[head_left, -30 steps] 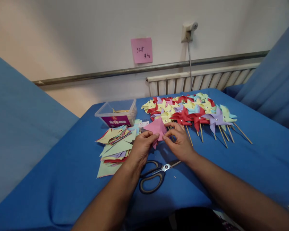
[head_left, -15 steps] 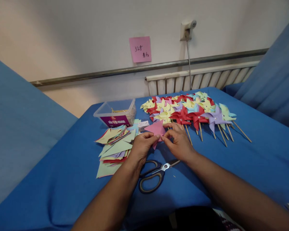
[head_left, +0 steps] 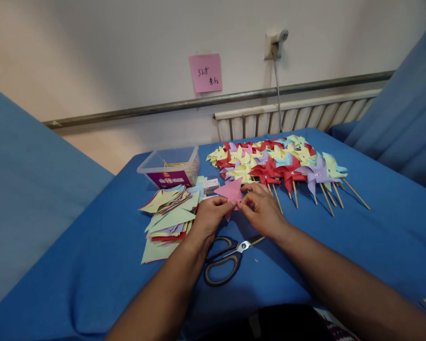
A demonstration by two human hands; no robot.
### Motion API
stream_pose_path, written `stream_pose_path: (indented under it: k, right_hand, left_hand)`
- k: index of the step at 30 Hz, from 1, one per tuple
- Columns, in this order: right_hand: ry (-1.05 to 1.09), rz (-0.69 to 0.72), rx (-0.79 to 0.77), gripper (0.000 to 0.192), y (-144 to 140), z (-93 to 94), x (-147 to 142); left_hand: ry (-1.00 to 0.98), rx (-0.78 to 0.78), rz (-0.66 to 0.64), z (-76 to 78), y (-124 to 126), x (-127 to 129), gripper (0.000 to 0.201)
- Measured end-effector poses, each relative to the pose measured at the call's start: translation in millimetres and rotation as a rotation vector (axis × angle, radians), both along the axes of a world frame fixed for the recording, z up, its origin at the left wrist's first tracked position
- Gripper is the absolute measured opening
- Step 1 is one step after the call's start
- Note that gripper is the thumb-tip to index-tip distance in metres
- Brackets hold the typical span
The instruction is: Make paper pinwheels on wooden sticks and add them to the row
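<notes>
A pink paper pinwheel (head_left: 230,190), partly folded, is held between my two hands above the table. My left hand (head_left: 213,215) pinches it from the left, thumb near its middle. From the right, my right hand (head_left: 263,208) grips it with thumb and fingers, hiding part of the paper. Black-handled scissors (head_left: 230,258) lie just below my hands, blades toward the right. Beside my left hand are stacked cut sheets of coloured paper (head_left: 172,218). Behind the pinwheel sits a small white box (head_left: 211,184).
Many finished pinwheels (head_left: 270,166) on wooden sticks lie at the back right. A clear plastic tub (head_left: 170,173) with thin sticks stands at the back left. The blue-covered table (head_left: 106,246) meets a wall with a radiator (head_left: 298,111) and a metal rail (head_left: 156,109).
Both hands stay nearly in place on the pink pinwheel, with only slight finger movement. More of the small white box shows. The view has shifted very slightly.
</notes>
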State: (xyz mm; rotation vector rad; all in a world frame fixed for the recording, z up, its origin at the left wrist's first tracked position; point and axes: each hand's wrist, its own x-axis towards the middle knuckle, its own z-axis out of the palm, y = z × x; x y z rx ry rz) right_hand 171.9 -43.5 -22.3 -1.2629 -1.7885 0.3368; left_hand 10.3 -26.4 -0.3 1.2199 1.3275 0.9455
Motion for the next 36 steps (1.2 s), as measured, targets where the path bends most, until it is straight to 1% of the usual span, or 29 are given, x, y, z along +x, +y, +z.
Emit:
stream_pose_path:
  k: [6,9,11,13,15,17,20,22,24,27,30,33,36]
  right_hand:
    - [0.091,0.022,-0.043,0.017,0.2,-3.5,-2.9]
    - [0.277,0.010,-0.080,0.009,2.7,-3.3,-2.2]
    - [0.475,-0.015,-0.136,0.027,6.1,-0.6,1.3]
    - [0.667,0.006,-0.223,0.042,9.9,4.3,6.9]
    - [0.784,0.098,-0.332,0.044,12.6,10.4,12.8]
    - [0.786,0.207,-0.466,0.043,13.0,15.9,17.1]
    - [0.685,0.313,-0.617,0.043,10.1,19.8,18.1]
    - [0.635,0.351,-0.649,0.041,7.6,19.0,16.0]
    - [0.621,0.370,-0.652,0.039,5.8,16.6,13.4]
    - [0.669,0.389,-0.663,0.036,4.7,12.1,10.0]
    - [0.738,0.368,-0.668,0.038,5.0,7.5,5.3]
    - [0.839,0.251,-0.609,0.041,6.1,2.2,-2.8]
    - [0.945,0.110,-0.529,0.042,7.8,-2.2,-10.7]
  left_hand:
    - [-0.010,0.011,0.008,0.9,-0.7,0.3,0.033]
    - [-0.032,-0.003,0.007,3.7,-0.8,-1.6,0.031]
    - [-0.046,-0.031,-0.018,6.3,-0.7,-3.9,0.029]
    - [-0.033,-0.064,-0.080,9.1,-0.8,-6.6,0.027]
    - [0.006,-0.089,-0.165,11.6,-1.3,-8.8,0.026]
    - [0.050,-0.099,-0.232,14.0,-2.0,-10.0,0.025]
    - [0.115,-0.096,-0.317,17.6,-3.4,-10.4,0.023]
    - [0.156,-0.089,-0.373,19.5,-4.2,-10.2,0.021]
    - [0.177,-0.082,-0.401,20.3,-4.6,-10.3,0.020]
    - [0.176,-0.050,-0.379,18.3,-4.2,-10.8,0.019]
    - [0.148,-0.008,-0.299,14.0,-2.5,-10.9,0.018]
    - [0.067,0.007,-0.189,10.1,-0.7,-8.9,0.020]
    - [-0.174,-0.071,-0.098,7.8,0.0,-5.5,0.025]
